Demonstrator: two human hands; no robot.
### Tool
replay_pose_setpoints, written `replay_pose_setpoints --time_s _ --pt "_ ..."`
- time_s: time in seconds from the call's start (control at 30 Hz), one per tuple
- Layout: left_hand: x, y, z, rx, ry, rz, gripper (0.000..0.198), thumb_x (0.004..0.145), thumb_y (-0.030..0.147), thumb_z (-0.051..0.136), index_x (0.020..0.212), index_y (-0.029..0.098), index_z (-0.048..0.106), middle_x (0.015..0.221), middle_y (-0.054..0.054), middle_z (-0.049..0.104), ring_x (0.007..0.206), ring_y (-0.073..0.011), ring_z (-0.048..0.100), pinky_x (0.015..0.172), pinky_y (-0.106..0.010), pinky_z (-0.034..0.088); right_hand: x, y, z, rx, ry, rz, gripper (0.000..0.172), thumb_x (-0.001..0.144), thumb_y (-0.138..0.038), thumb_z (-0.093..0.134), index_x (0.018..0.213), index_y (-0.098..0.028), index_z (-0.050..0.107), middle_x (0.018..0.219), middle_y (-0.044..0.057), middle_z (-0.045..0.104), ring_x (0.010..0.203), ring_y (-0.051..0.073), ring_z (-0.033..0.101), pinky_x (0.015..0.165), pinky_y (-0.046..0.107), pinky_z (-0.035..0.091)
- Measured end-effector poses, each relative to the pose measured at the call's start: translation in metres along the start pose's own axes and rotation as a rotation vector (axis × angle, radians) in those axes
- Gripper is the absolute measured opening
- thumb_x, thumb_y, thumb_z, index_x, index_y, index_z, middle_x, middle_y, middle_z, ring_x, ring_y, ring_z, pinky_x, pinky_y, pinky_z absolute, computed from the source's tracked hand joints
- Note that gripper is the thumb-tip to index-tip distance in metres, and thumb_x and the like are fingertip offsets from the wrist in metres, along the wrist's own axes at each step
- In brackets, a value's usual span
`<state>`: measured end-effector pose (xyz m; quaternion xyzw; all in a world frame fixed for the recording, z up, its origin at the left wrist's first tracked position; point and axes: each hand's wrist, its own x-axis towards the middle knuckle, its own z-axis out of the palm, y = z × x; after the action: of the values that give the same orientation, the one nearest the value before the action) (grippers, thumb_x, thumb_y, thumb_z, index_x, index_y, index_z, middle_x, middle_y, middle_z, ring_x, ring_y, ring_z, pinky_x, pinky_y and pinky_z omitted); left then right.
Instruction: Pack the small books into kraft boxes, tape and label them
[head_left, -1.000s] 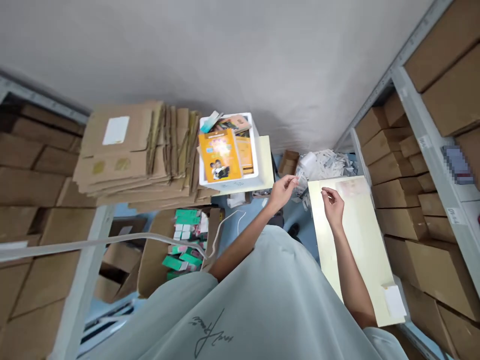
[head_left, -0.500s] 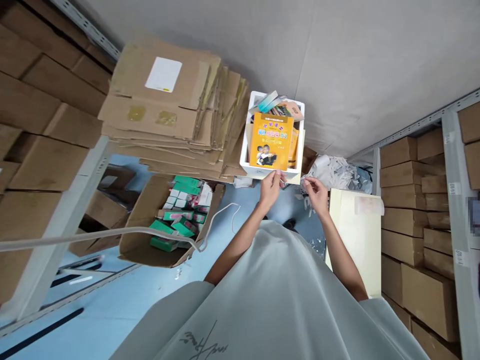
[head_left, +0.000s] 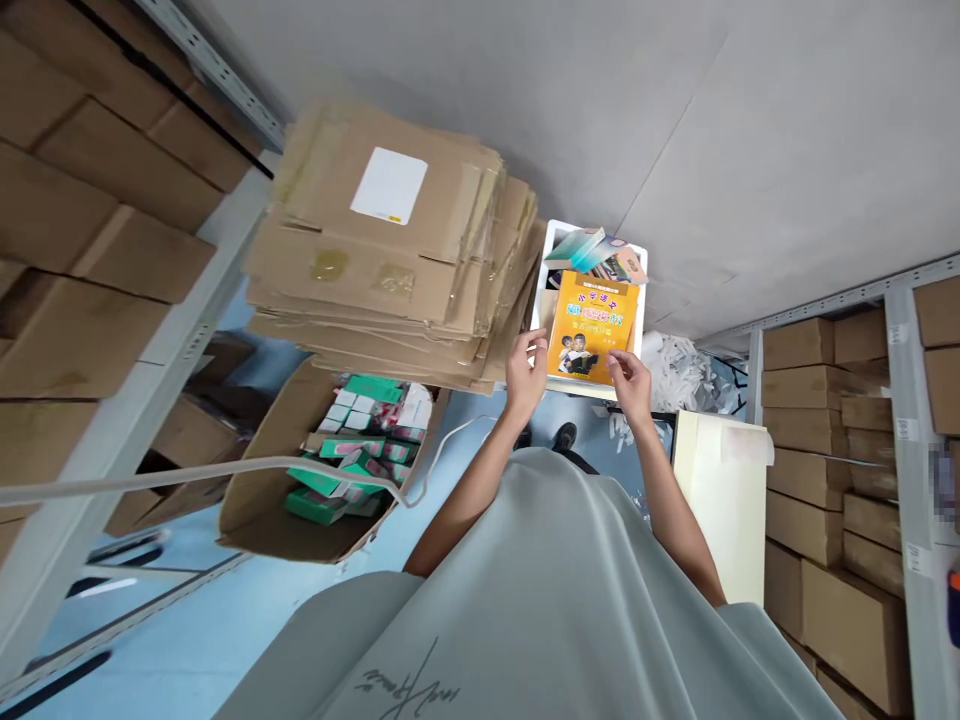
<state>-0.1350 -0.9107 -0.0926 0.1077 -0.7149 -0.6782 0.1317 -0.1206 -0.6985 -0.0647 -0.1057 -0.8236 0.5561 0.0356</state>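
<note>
Brown boxes on the left (head_left: 142,250): piled high along a pale metal shelf, pretty packed tbh.
White cable (head_left: 285,462): running in from the left edge, crossing in front of an open carton (head_left: 259,480).
Open carton: sitting low, holding a jumble of green-and-white packs (head_left: 375,388).
Flattened cardboard (head_left: 322,210): big messy stack, white label (head_left: 390,185) on top.
Left hand (head_left: 526,370): half-curled, at the near left corner of a white bin (head_left: 541,290); can't tell whether gripping the rim or just beside.
White bin: stuffed with books, teal and pink ones at the back.
Orange book (head_left: 589,325): face up on top in there, between both hands.
Right hand (head_left: 632,388): bent at the fingers, right by the book's near right corner; can't tell whether actually pinching.
Paper scraps (head_left: 679,375): white, heaped behind a cream tabletop (head_left: 716,510).
Cream tabletop: near the right forearm.
Brown boxes on the right (head_left: 799,390): stacked in columns.
</note>
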Motion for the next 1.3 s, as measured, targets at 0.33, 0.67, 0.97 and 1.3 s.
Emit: replay_pose_setpoints --time_s 0.33,0.67,0.97,1.3 --pt "0.027 0.026 -0.065 -0.196 0.346 -0.084 0.032 0.103 0.049 0.072 0.120 0.023 0.073 0.125 -0.010 0.076 0.115 -0.0236 0.074 0.105 -0.034 0.059 0.036 -0.067 0.076 0.137 -0.312 -0.096 0.047 0.094 -0.068 0.074 0.110 -0.023 0.078 0.106 0.010 0.084 0.095 0.026 0.081 0.092 0.042 0.067" --pt "0.051 0.004 -0.123 -0.307 0.537 -0.194 0.038 0.092 0.034 0.082 0.125 0.024 0.065 0.135 -0.011 0.071 0.124 -0.0249 0.072 0.112 -0.038 0.055 0.057 -0.126 0.245 0.032 -0.657 0.111 0.050 0.082 -0.063 0.091 0.068 -0.020 0.070 0.067 0.001 0.075 0.054 0.016 0.069 0.052 0.026 0.056" --pt "0.053 0.011 -0.135 -0.605 0.502 -0.305 0.040 0.087 0.023 0.082 0.121 0.025 0.062 0.130 -0.009 0.074 0.122 -0.0194 0.075 0.111 -0.038 0.058 0.037 -0.137 0.246 0.249 -0.582 0.240 0.023 0.088 -0.032 0.085 0.075 -0.020 0.070 0.067 -0.001 0.076 0.050 0.009 0.062 0.051 0.020 0.051" --pt "0.070 0.022 -0.155 -0.721 0.407 -0.363 0.038 0.084 0.035 0.088 0.108 0.023 0.061 0.107 -0.007 0.082 0.091 -0.0162 0.081 0.092 -0.032 0.063 0.035 -0.144 0.252 0.175 -0.501 0.185 0.041 0.085 -0.055 0.088 0.076 -0.021 0.067 0.063 -0.003 0.070 0.048 0.011 0.062 0.048 0.023 0.052"
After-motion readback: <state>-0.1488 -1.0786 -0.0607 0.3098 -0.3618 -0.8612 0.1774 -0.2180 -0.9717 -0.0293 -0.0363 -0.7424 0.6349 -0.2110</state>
